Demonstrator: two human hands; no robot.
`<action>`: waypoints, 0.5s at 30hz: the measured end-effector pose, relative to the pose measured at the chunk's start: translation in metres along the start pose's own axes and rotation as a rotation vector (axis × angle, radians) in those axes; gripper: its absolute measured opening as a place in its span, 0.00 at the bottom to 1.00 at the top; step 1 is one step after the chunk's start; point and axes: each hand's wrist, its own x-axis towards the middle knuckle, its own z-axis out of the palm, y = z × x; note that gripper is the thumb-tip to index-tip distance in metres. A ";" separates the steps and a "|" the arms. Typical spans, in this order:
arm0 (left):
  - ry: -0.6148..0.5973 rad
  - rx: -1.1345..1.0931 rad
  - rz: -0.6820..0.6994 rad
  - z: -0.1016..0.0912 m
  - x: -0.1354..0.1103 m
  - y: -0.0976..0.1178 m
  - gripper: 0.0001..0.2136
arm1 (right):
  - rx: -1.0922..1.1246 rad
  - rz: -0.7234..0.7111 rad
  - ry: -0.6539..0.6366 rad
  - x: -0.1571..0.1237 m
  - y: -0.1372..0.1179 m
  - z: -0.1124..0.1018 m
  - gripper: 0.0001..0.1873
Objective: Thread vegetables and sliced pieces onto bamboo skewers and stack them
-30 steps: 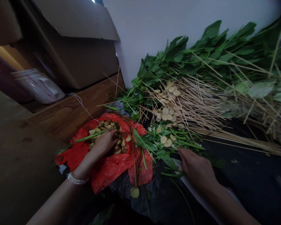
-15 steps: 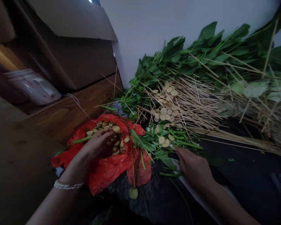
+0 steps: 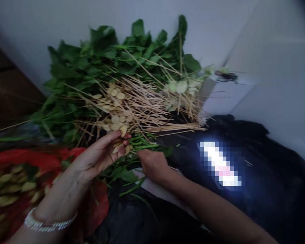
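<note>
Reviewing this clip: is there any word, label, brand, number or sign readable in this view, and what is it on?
None can be read. The bright pixelated patch on the crumpled black cloth is too blurred to read, and the red plastic bag shows no legible print.

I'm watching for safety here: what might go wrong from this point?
The thin loose wooden skewers splay just above the left hand, so their ends might prick its fingers. The pale round slices on that hand could slip onto the black plastic sheet below. The right hand, closed on the green leafy stems, might drag tangled skewers along if it pulls.
</note>
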 end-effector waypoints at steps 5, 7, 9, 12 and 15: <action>-0.083 0.204 0.047 -0.004 0.032 -0.029 0.05 | -0.006 0.052 0.042 0.003 0.011 -0.005 0.10; -0.063 0.221 0.056 -0.012 0.038 -0.036 0.06 | -0.003 0.069 0.056 0.003 0.015 -0.007 0.10; -0.045 0.216 0.064 -0.018 0.040 -0.039 0.05 | 0.003 0.084 0.068 0.003 0.018 -0.010 0.09; 0.001 0.188 0.083 -0.020 0.039 -0.038 0.06 | 0.008 0.113 0.088 0.003 0.020 -0.013 0.10; 0.056 0.173 0.107 -0.019 0.039 -0.036 0.09 | 0.003 0.139 0.113 0.003 0.022 -0.015 0.11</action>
